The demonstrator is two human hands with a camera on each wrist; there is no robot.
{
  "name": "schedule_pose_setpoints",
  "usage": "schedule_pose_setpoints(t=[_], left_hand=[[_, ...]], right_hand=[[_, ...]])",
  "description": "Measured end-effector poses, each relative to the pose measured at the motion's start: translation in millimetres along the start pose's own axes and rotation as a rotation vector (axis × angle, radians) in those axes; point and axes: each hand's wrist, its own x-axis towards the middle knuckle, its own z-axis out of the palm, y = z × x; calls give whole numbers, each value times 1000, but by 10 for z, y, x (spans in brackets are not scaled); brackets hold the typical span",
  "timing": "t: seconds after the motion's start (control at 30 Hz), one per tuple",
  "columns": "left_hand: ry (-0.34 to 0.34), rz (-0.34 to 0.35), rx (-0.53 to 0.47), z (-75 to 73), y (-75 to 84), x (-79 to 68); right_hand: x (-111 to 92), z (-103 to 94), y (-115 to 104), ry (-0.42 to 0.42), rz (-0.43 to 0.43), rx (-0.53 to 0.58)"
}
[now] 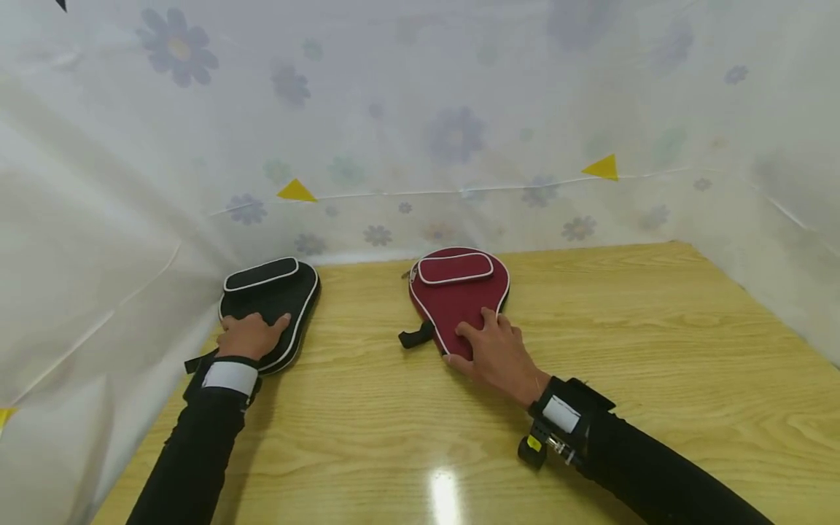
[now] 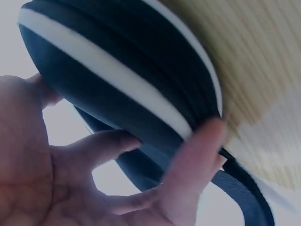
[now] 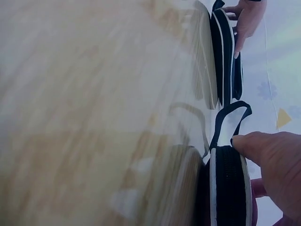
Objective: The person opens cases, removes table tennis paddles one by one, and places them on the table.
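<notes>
A black table tennis paddle case [image 1: 275, 302] with white piping lies at the table's left. My left hand [image 1: 249, 337] rests over its lower part, thumb on the upper face. In the left wrist view, fingertips [image 2: 214, 129] touch the case's edge near its strap. To the right lies a dark red paddle case [image 1: 459, 302] with a zipped pocket and a short black strap [image 1: 417, 335]. Its lower right part is under my right hand [image 1: 499, 357], fingers spread and slightly bent on the face. The right wrist view has the thumb [image 3: 254, 146] at the case's edge beside the strap.
Both cases lie on a wood-grain table [image 1: 367, 423]. A pale flowered sheet [image 1: 394, 109] hangs behind the table and along its sides, with yellow triangles [image 1: 297, 191] on it. The black case stands close to the sheet at the left.
</notes>
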Motion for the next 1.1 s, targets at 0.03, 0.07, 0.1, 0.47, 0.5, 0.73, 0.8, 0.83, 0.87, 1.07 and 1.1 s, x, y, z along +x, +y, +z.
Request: schedule_pose_setpoints(t=[0.03, 0.07, 0.1, 0.47, 0.5, 0.73, 0.8, 0.83, 0.87, 1.07, 1.1], left_hand=[[13, 10, 13, 16, 35, -13], [27, 15, 17, 32, 71, -22], [37, 22, 19, 47, 106, -34], [112, 133, 32, 141, 317, -105], [106, 138, 22, 144, 330, -108], [-2, 160, -18, 169, 498, -142], [-9, 172, -13, 188, 539, -152], [-12, 176, -11, 195, 552, -159], [-15, 178, -13, 199, 558, -161], [21, 235, -25, 69, 419, -159], [55, 254, -14, 35, 368, -159]], right_hand=[[1, 3, 1, -2, 2, 0], [2, 7, 2, -1, 1, -4], [2, 8, 2, -3, 2, -4], [-3, 17, -20, 4, 0, -7], [-4, 15, -21, 7, -3, -9], [-19, -10, -13, 11, 0, -12], [-20, -8, -5, 11, -1, -16], [-21, -4, -1, 11, -2, -18], [-21, -3, -1, 9, -1, -16], [-33, 2, 4, -3, 8, -9], [-33, 1, 4, -3, 7, -8]])
